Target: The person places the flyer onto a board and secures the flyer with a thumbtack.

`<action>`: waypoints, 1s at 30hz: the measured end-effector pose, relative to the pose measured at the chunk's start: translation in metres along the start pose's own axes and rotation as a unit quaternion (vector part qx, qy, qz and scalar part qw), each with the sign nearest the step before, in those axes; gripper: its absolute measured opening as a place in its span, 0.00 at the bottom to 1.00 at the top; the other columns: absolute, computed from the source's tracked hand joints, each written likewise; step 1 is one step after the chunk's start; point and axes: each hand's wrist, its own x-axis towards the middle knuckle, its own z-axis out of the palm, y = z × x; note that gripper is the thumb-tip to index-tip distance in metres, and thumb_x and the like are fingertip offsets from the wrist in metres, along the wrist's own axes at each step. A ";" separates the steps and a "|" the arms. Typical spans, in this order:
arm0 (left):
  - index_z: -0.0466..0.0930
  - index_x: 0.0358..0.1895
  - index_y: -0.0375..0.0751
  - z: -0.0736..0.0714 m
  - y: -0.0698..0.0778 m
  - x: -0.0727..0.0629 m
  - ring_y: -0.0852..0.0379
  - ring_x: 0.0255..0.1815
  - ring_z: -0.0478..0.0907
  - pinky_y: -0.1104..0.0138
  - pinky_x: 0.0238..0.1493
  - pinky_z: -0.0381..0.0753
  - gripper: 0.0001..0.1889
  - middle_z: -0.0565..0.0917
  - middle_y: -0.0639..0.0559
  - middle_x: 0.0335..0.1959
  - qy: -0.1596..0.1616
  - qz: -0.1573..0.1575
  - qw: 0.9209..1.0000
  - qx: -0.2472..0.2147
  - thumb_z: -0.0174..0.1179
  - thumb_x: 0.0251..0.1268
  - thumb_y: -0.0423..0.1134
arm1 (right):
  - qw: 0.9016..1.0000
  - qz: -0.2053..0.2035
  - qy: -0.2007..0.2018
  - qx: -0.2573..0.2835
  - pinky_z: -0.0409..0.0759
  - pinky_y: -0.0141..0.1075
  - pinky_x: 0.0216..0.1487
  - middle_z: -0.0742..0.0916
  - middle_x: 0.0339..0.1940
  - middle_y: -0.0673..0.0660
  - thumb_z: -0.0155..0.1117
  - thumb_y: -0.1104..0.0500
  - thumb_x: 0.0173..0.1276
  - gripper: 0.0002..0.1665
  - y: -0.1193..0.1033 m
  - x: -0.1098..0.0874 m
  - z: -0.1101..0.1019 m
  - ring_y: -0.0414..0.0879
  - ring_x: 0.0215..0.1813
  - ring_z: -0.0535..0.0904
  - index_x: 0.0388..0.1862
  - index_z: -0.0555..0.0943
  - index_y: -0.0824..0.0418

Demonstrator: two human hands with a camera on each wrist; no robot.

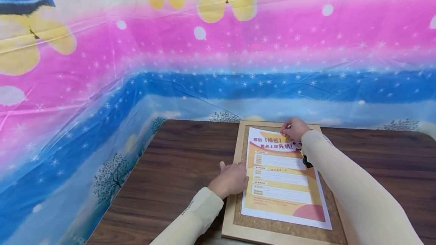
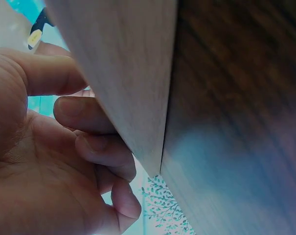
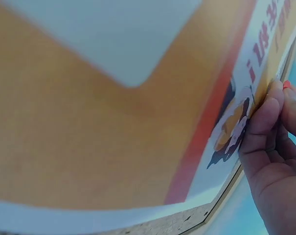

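Note:
A printed orange-and-white poster (image 1: 279, 199) lies on a wood-framed corkboard (image 1: 229, 214). At the poster's top edge my right hand (image 1: 295, 129) pinches a small red pushpin (image 3: 286, 84) between thumb and finger, mostly hidden by the fingertips. Its other fingers are bent close over the paper, beside a printed cartoon figure (image 3: 231, 127). My left hand (image 1: 231, 179) rests on the board's left frame, its bent fingers (image 2: 96, 144) against the wooden edge and the fingertips reaching the poster's left side.
The board lies on a dark brown wooden table (image 1: 184, 154), its top end near the table's back edge. A colourful printed cloth (image 1: 218, 82) hangs behind and along the left side. A black strap (image 1: 307, 161) shows at my right wrist.

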 end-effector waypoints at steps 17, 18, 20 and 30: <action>0.75 0.37 0.36 0.002 0.000 0.002 0.56 0.23 0.70 0.50 0.49 0.56 0.10 0.71 0.52 0.20 -0.007 -0.008 1.000 -0.002 0.51 0.69 0.41 | 0.999 0.033 -0.030 0.000 0.74 0.38 0.31 0.81 0.29 0.58 0.55 0.64 0.70 0.07 -0.003 0.015 -0.003 0.48 0.29 0.76 0.38 0.81 0.66; 0.75 0.37 0.36 0.002 0.000 0.002 0.56 0.23 0.70 0.50 0.49 0.56 0.10 0.72 0.52 0.20 -0.006 -0.008 1.000 -0.002 0.51 0.69 0.41 | 0.999 0.034 -0.030 -0.001 0.74 0.37 0.31 0.81 0.29 0.58 0.56 0.64 0.69 0.07 -0.003 0.015 -0.003 0.48 0.29 0.76 0.37 0.81 0.66; 0.75 0.37 0.37 0.002 0.000 0.002 0.56 0.23 0.70 0.51 0.48 0.56 0.10 0.72 0.52 0.20 -0.004 -0.007 1.000 0.000 0.51 0.68 0.40 | 0.999 0.032 -0.032 -0.007 0.74 0.37 0.31 0.81 0.29 0.58 0.56 0.64 0.69 0.07 -0.003 0.016 -0.003 0.48 0.29 0.76 0.37 0.81 0.66; 0.75 0.37 0.37 0.001 0.000 0.002 0.56 0.23 0.70 0.52 0.46 0.56 0.10 0.72 0.52 0.21 -0.003 -0.005 1.000 0.004 0.52 0.68 0.41 | 0.999 0.045 -0.031 -0.001 0.75 0.37 0.31 0.81 0.31 0.59 0.58 0.66 0.67 0.05 -0.005 0.020 -0.001 0.49 0.30 0.76 0.37 0.81 0.65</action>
